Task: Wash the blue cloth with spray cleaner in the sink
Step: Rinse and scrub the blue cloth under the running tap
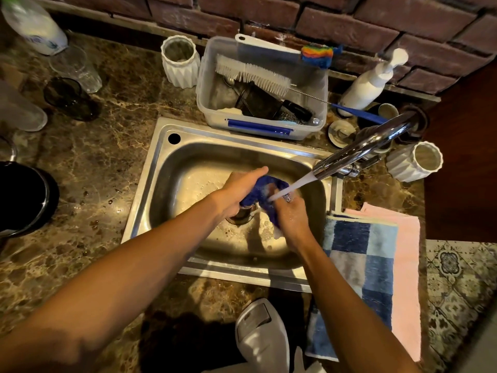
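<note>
The blue cloth [262, 193] is bunched up over the middle of the steel sink [166, 168], above the drain. My left hand [239, 191] grips its left side and my right hand [291, 218] grips its lower right end. Water streams from the chrome tap [360, 146] onto the cloth and my right fingers. A white spray bottle head [259, 335] sits at the counter's near edge, below the sink.
A clear tub [309, 127] of brushes stands behind the sink. Two white ribbed cups [180, 63] [414, 162], a white pump bottle [368, 84], glasses [75, 68] and a dark pot [24, 197] sit on the marble counter. Checked blue and pink towels [371, 265] lie right of the sink.
</note>
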